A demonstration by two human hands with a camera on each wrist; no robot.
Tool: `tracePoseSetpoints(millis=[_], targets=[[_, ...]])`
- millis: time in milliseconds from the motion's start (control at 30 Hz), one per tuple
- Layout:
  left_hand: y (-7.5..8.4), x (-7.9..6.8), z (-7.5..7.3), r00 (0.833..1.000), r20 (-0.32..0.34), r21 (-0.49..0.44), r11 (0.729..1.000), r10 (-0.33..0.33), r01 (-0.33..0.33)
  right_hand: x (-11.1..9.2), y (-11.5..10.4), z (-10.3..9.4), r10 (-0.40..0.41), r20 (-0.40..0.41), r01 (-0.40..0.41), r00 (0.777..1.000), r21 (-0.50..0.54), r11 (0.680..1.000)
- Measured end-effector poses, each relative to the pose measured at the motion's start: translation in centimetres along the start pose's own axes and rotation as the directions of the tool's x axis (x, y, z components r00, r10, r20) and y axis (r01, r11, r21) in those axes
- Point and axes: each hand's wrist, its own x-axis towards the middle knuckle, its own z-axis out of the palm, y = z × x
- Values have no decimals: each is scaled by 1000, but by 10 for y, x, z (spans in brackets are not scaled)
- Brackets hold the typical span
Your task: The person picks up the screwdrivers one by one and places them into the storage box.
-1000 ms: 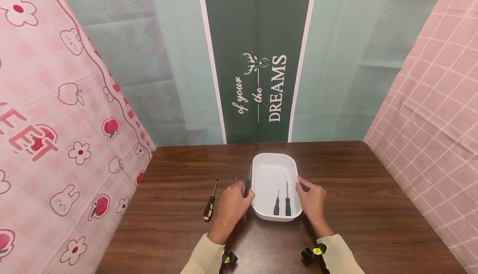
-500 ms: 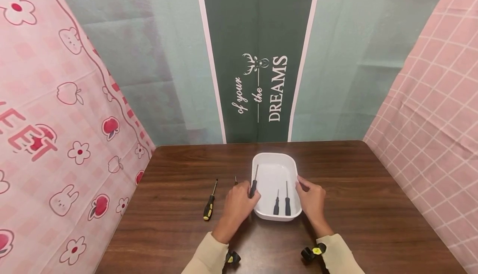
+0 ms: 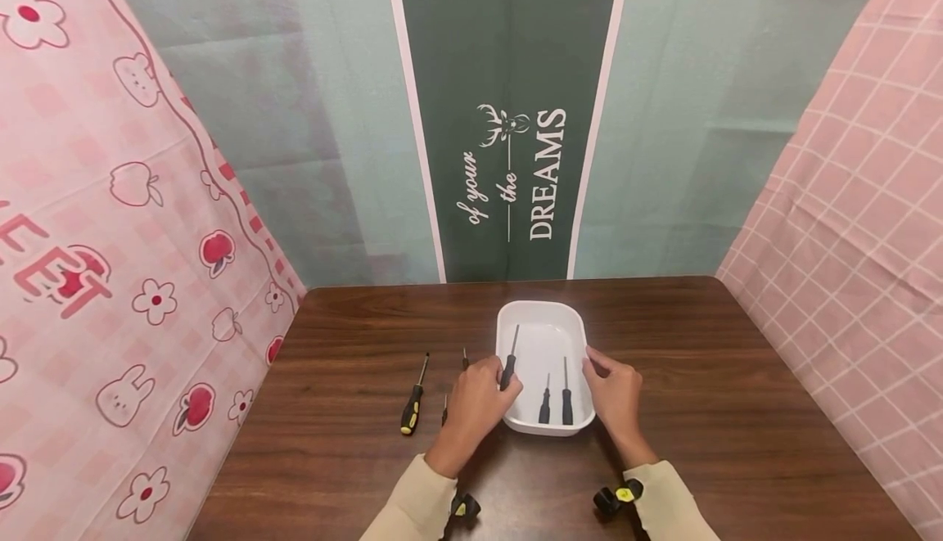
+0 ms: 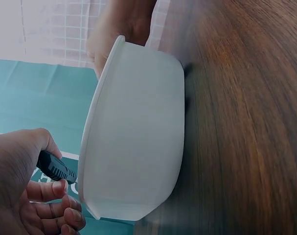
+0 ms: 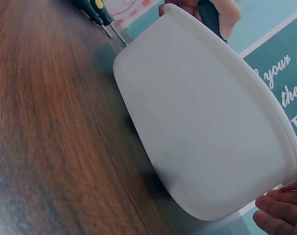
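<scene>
My left hand pinches a black-handled screwdriver over the left side of a white plastic tub. Its shaft slants away over the inside of the tub. The left wrist view shows the ribbed handle between thumb and fingers, just above the rim. On the opposite side, my right hand grips the tub's right rim. Two smaller dark screwdrivers, one shorter and one longer, lie side by side in the tub's near right part.
A black and yellow screwdriver lies left of the tub on the brown wooden table. Two more tools show partly beside my left hand, a thin tip and a dark piece. Printed cloths hang around the table.
My left hand has moved right, bringing the screwdriver from outside the tub's left wall to over its inside. A dark piece behind that hand has come into view. My right hand stays put.
</scene>
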Motion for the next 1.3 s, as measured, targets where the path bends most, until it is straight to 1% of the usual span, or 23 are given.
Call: tracePoseSetpoints(millis=[167,333,667,900,1067,1300], targets=[[3,1,2,1000,4,-4,1000,9,-9,0,0,1,2,-2,-2,1000,-2,1000],[5,2,5,1000,-10,-24,999,26,-26,0,2,2,-4,-1,4,1000,-4,1000],[7,3,7,1000,7,-21,999,27,-27,0,3,1,1,-15,-1,1000,-12,1000],[9,2,8,999,-17,-15,999,44,-44,0,2,1,7,-8,-7,1000,-9,1000],[11,3,7,998,-21,-16,998,53,-53,0,2,1,6,-7,-6,1000,10,1000],[15,3,7,997,-31,-20,997,72,-72,-1,1,1,19,-1,-19,1000,8,1000]])
